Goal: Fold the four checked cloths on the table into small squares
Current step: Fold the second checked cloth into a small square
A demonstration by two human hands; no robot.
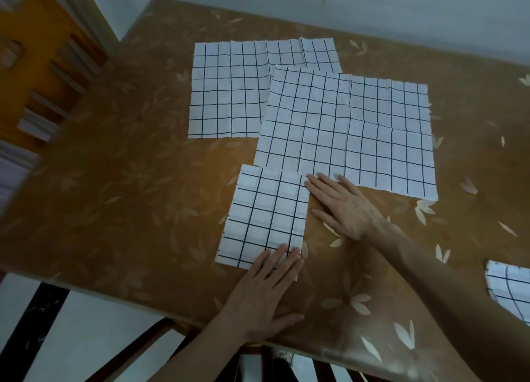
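Brown counter (120, 198) with pale leaf print, set against a grey wall (401, 6). Four white cloths with dark grid lines lie on it.

Folded cloth (265, 217), a small rectangle, sits near the counter's front edge. Left hand (265, 298) lies flat, fingers (282, 260) straight and close together, tips pressing the folded cloth's near right corner; it grips nothing.

Right hand (342, 205) rests palm down just beside the folded cloth's right edge, fingers spread and straight, tips touching the near edge of the large open cloth (347, 132); it holds nothing.

Large open cloth lies flat, creased, and overlaps the right part of the far open cloth (229, 90), hiding that part. Its near left corner just meets the folded cloth's far edge.

Fourth cloth (512, 290) shows only partly at the right border, well apart from the others, behind the right forearm.

Orange wooden furniture (37, 75) stands left of the counter. Dark chair rails (137, 350) show below the front edge.
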